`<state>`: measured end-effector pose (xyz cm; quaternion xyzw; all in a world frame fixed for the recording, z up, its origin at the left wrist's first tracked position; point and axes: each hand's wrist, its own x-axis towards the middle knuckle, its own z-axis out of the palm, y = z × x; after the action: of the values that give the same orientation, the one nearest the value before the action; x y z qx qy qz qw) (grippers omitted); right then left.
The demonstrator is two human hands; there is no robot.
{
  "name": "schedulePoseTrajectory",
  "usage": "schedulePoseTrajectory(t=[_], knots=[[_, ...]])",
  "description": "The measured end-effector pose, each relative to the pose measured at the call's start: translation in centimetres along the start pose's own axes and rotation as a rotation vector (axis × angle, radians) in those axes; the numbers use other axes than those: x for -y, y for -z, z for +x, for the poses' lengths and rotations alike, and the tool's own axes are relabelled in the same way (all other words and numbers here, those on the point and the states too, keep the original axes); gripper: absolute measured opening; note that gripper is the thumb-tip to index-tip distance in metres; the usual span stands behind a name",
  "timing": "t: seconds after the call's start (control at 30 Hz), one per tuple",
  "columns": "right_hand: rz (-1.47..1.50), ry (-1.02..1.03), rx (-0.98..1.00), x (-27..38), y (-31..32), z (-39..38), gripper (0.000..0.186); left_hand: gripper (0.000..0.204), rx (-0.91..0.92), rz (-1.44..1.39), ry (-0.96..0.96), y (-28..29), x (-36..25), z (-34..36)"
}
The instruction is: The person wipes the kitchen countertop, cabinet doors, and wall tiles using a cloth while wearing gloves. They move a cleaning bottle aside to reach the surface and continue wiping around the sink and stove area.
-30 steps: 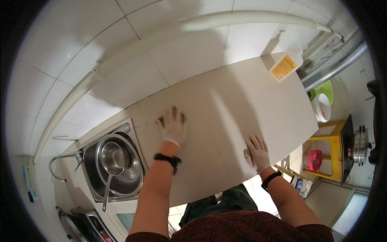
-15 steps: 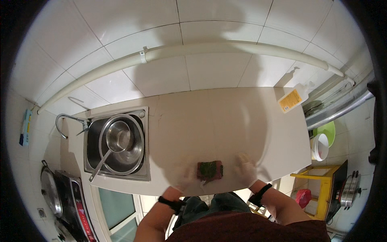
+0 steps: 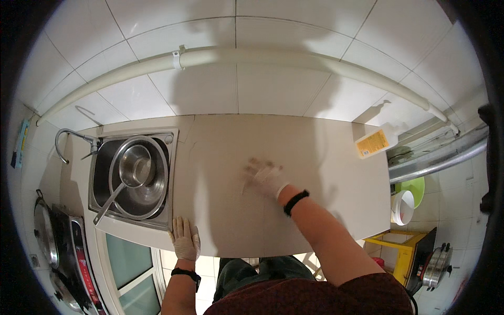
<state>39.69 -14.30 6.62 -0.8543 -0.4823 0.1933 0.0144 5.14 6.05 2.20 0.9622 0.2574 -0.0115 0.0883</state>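
My left hand [image 3: 185, 239], in a thin pale glove, rests palm down at the front edge of the counter [image 3: 220, 157], beside the sink's near right corner. Its fingers are stretched out and it holds nothing. Farther in, over the middle of the counter, is my right hand [image 3: 266, 180], gloved as well and smeared by motion. Its fingers reach forward and left, and their tips look brownish. Whatever may lie beneath that palm is hidden. The small folded red and green cloth seen earlier does not show now.
A steel sink [image 3: 170, 205] at left holds a large metal bowl [image 3: 156, 195] with a long-handled saucepan [image 3: 137, 165] in it, next to a curved faucet [image 3: 68, 134]. A white bottle with a yellow label [image 3: 374, 143] stands back right. Beyond the right edge are a white bucket [image 3: 401, 207] and yellow stool [image 3: 404, 257].
My left hand has moved left toward the sink corner. My right hand has swung forward and left to mid-counter. The folded cloth has gone from its spot near the front edge.
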Motion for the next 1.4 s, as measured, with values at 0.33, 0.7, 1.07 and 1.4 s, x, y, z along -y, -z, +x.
schedulePoseTrajectory(t=[0.33,0.7,1.07,1.4], knots=[[0.04,-0.707,-0.763,-17.3,-6.2,-23.1,0.033,0.067,0.104,-0.021,0.041,1.1,-0.5,0.3],[0.182,-1.059,-0.255,-8.3,-4.7,-17.5,0.052,0.059,-0.022,0.043,-0.003,-1.4,0.8,0.3],[0.135,0.372,0.115,15.4,-1.5,-7.9,0.059,0.067,0.104,-0.014,0.06,1.0,-0.5,0.1],[0.296,-0.498,-0.534,-8.9,-8.0,-28.7,0.043,0.068,0.076,-0.02,0.056,1.1,-0.9,0.1]])
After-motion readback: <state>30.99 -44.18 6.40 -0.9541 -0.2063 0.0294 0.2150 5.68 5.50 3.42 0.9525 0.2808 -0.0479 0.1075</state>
